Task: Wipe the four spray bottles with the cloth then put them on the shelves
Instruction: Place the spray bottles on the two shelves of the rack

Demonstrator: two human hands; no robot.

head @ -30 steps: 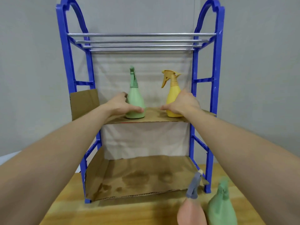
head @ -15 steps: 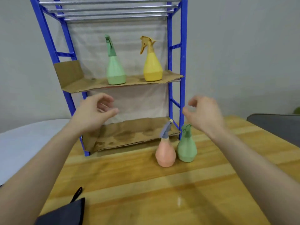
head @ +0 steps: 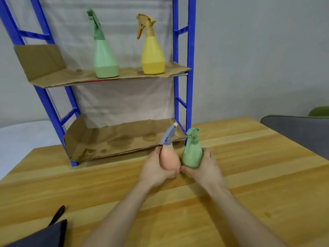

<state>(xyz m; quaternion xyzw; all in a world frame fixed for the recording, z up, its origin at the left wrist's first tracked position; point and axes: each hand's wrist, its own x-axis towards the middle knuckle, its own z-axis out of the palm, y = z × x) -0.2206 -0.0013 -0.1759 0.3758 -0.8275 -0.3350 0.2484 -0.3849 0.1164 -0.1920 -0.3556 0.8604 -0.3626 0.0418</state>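
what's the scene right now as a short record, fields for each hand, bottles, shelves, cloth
left hand: wrapped around pink bottle, on table
right hand: wrapped around dark green bottle, on table
middle shelf: light green bottle and yellow bottle, upright, apart
bottom shelf: no bottles
cloth: dark, at table's near left corner, untouched

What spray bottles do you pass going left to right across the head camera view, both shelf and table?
light green bottle on the middle shelf → yellow bottle on the same shelf → pink bottle on the table → green bottle on the table.
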